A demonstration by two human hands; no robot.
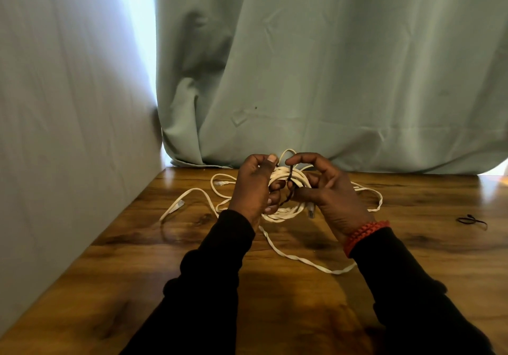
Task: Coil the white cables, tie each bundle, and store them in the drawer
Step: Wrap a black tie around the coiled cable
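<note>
Coiled white flat cable bundle (286, 179) | left hand (255, 187) grips coil steady | right hand (327, 190) pinches thin black tie (290, 181) for cinching | spare black tie (471, 220) on wooden desk (412, 244)

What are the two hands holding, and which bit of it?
The left hand grips the coiled white cable bundle on its left side. The right hand pinches the black tie wrapped round the bundle's top.

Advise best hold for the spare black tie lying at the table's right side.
Pinch the thin black tie at its crossed middle, coming straight down from above. It lies flat and apart on the wooden table, its loops too thin to hook sideways. Both the left hand and right hand are busy tying the coiled white cable bundle.
</note>
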